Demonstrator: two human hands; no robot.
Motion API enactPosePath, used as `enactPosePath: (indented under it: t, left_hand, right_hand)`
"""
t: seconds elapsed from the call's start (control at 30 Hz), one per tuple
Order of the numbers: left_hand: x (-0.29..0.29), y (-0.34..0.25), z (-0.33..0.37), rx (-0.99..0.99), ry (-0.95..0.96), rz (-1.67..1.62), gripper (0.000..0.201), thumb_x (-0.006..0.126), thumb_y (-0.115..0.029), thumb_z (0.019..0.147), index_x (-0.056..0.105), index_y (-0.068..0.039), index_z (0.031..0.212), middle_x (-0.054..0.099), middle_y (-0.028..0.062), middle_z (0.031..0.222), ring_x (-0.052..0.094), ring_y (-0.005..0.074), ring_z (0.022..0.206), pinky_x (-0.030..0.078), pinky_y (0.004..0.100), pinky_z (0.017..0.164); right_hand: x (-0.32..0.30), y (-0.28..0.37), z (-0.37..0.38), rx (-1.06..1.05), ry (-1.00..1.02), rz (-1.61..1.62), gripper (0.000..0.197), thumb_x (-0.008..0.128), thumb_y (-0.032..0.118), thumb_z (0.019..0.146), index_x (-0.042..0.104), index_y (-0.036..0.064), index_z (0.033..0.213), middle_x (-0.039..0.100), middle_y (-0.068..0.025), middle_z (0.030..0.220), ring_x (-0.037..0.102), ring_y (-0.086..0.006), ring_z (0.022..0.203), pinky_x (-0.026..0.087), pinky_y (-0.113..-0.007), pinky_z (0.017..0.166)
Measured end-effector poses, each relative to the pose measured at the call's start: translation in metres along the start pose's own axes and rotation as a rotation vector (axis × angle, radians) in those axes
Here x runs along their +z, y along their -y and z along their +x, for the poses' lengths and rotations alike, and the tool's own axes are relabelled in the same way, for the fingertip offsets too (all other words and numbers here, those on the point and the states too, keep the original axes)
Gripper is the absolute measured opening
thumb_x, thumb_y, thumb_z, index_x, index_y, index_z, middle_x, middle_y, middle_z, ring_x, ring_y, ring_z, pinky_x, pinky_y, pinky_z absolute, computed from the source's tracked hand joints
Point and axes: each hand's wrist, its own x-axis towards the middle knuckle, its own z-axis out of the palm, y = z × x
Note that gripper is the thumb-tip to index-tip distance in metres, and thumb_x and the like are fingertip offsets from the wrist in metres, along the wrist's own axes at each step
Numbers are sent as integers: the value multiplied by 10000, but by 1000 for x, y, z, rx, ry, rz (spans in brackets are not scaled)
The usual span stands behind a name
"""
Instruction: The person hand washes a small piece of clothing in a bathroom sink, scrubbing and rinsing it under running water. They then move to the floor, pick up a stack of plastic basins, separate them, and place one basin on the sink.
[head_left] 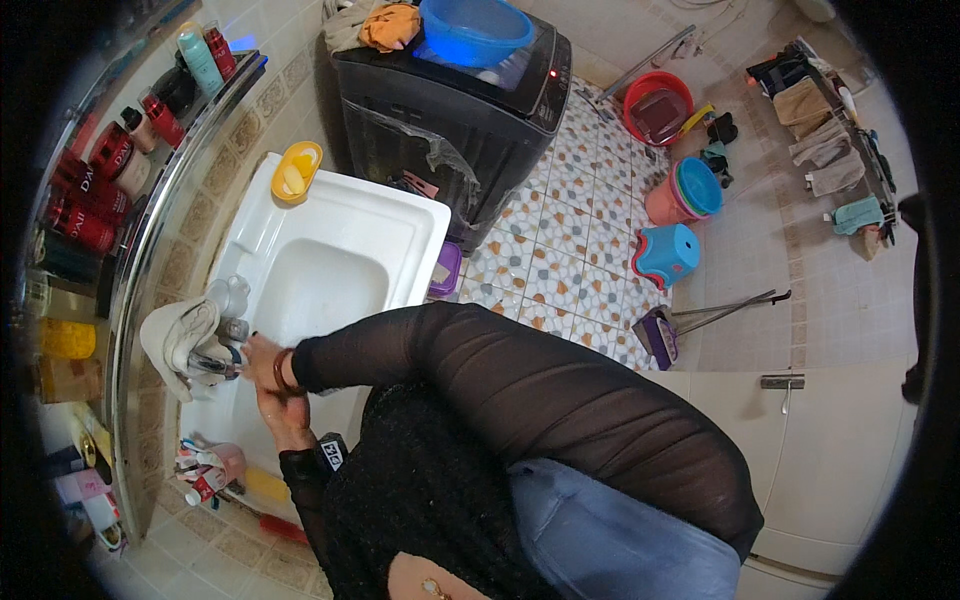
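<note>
My right hand, with a reddish-brown bracelet at the wrist, reaches over the white sink close beside the faucet spout. Just below it in the picture, my left hand is up against it, and the two hands seem to touch. Both sets of fingers are small and partly covered by each other, so I cannot make out their shape or anything held. A pale cloth drapes over the faucet. Clear cups stand on the sink rim near it, and a yellow soap dish with soap sits at the far corner.
A mirror-edged shelf at left holds several red bottles. A pink cup with toothbrushes stands at the sink's near end. Beyond are a black washing machine bearing a blue basin, a blue stool and buckets.
</note>
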Motion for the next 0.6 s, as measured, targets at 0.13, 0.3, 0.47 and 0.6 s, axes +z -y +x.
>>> enactPosePath:
  t: [0.13,0.3,0.47,0.6]
  left_hand:
    - [16,1,-8,32,82,-4,452,335,-304,971,335,-46,1341,417,115,1327,411,236,1205,328,378,1023]
    - [-29,-9,24,211,55,43,497,325,-320,943,304,-37,1351,408,117,1321,406,232,1199,303,355,1027]
    - [-23,-6,25,150,-42,150,378,344,-195,958,372,-10,1287,494,127,1215,489,239,1084,372,363,971]
    - [-3,-4,5,73,207,-32,362,382,-218,957,438,-41,1266,508,111,1242,505,245,1084,384,380,971]
  right_hand:
    - [-3,6,6,252,-189,8,349,466,261,853,587,-14,1031,520,-203,1080,462,-353,1035,368,-445,862]
    - [48,53,-15,324,-865,489,182,449,185,860,531,66,971,485,-152,1108,426,-338,1051,324,-477,911]
    - [12,-5,13,-78,-152,-61,320,483,251,818,616,-1,964,529,-210,1121,450,-353,1117,346,-410,939]
    - [-9,-9,10,65,18,11,332,473,265,840,548,30,1061,471,-199,1214,415,-357,1184,318,-428,988]
